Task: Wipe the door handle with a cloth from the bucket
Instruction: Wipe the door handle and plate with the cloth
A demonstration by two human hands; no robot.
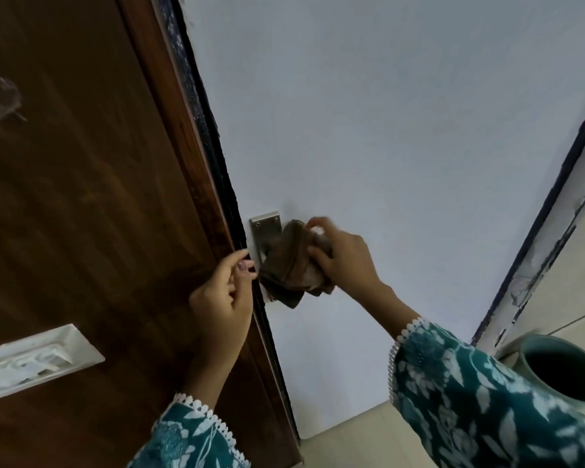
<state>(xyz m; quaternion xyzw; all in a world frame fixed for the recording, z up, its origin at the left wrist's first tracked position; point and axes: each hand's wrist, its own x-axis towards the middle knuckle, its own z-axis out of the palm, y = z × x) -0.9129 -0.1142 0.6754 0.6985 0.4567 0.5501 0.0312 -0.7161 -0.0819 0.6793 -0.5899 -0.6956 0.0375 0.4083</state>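
A silver door handle plate (266, 228) is mounted near the left edge of a pale door (385, 130). My right hand (343, 261) is shut on a bunched brown cloth (289, 265) and presses it over the handle, so the lever itself is hidden. My left hand (222, 298) rests against the dark door edge just left of the handle, fingers loosely curled and holding nothing. A teal bucket (561, 369) stands on the floor at the lower right.
A dark brown wooden panel (81, 197) fills the left side, with a white recessed fitting (31, 359) set low in it. Pale floor tiles (352, 440) lie below the door. A worn door frame (547, 251) runs down the right.
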